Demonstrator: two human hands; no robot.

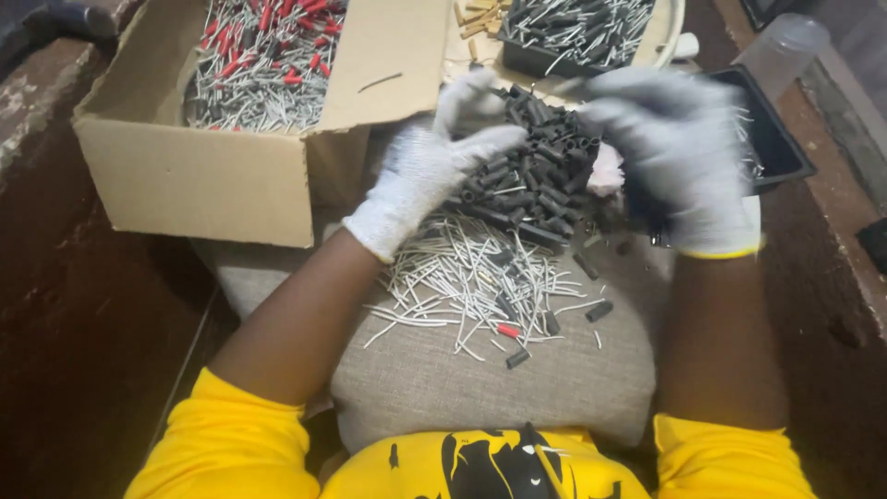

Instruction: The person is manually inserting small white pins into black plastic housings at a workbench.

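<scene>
- 2 gloved hands: left hand (434, 171) fingers spread wide, flat on the pile's 9 o'clock edge; right hand (679, 152) blurred, grip can't tell, at pile's 3 o'clock.
- 1 pile of short black tubes (531, 180), too many to count; dark, stubby, hollow, heaped mid-frame on grey cushion (480, 379).
- White thin sticks (462, 282), dozens, fanned at 6 o'clock of pile; 1 red piece (508, 330) among them.
- 1 cardboard box (212, 176) at 10 o'clock, red-tipped pins inside.
- 2 black trays: 1 (545, 57) at 12, 1 (781, 139) at 3 o'clock.

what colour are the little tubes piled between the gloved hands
Black, or very dark grey; the pile of small tubes shows best in the head view, the only one.
</scene>
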